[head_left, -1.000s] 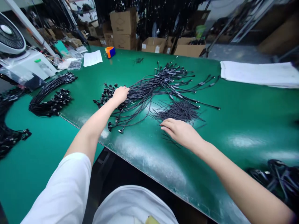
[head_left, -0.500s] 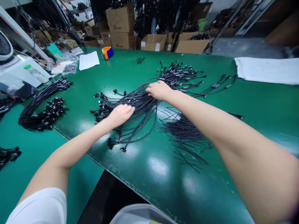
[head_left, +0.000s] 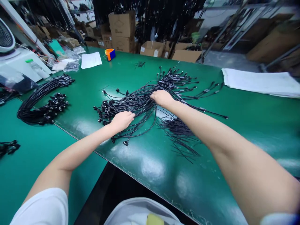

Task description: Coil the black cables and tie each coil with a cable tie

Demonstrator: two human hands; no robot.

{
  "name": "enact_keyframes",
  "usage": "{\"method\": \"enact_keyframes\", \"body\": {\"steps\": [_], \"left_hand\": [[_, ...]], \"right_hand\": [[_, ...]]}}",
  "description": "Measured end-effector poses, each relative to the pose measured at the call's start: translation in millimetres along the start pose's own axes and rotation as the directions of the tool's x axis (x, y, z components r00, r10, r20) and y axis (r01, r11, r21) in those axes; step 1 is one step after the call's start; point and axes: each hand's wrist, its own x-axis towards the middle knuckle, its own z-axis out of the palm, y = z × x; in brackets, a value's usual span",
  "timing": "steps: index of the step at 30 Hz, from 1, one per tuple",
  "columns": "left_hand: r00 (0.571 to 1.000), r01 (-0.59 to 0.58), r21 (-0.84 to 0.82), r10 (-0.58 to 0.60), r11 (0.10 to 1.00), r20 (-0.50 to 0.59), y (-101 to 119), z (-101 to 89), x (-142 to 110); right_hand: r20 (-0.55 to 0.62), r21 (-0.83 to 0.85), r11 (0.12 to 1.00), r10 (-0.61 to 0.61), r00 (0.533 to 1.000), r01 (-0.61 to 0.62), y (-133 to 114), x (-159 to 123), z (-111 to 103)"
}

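A loose bundle of black cables point(head_left: 140, 96) with connectors at both ends lies across the green table point(head_left: 150, 162). My left hand point(head_left: 123, 120) is closed on the near edge of the bundle, by the left-hand connectors point(head_left: 106, 109). Farther right, my right hand point(head_left: 162, 97) has its fingers curled on the middle of the same cables. Its fingertips are partly hidden among them. Under my right forearm lies a pile of thin black strips point(head_left: 177, 126), like cable ties, partly covered by the arm.
A bent cable bundle point(head_left: 30, 109) lies at the left. A white sheet point(head_left: 91, 60), an orange and blue roll point(head_left: 110, 54) and a few black strips point(head_left: 140, 64) sit toward the back. Folded white material point(head_left: 260, 82) is at the right. Cardboard boxes point(head_left: 123, 25) stand behind the table.
My right hand has gone from the strip pile up to the middle of the cables. My left hand has shifted from the bundle's far side to its near edge.
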Motion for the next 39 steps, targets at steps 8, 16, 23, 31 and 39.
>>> {"method": "enact_keyframes", "body": {"steps": [8,16,23,31,39], "left_hand": [[0.85,0.198,-0.215,-0.277,0.956,-0.448,-34,-60.0,9],[0.995,0.023,-0.333,-0.055,0.943,-0.086,4,-80.0,47],[0.966,0.257,-0.121,-0.251,0.959,0.064,2,-66.0,55],[0.845,0.346,-0.278,-0.426,0.896,-0.322,-17,-80.2,50],[0.596,0.167,-0.376,-0.397,0.911,-0.698,-9,-81.8,29]], "right_hand": [[-0.515,0.178,0.982,0.141,0.846,-0.055,-5,-22,-159],[-0.254,-0.301,0.93,-0.291,0.922,0.211,-54,-74,-239],[0.054,-0.27,0.894,-0.358,0.932,0.359,-58,-110,-206],[-0.006,-0.044,0.943,0.329,0.944,-0.329,19,-203,-149],[-0.025,0.525,0.724,0.539,0.842,-0.448,-9,-290,-148]]}}
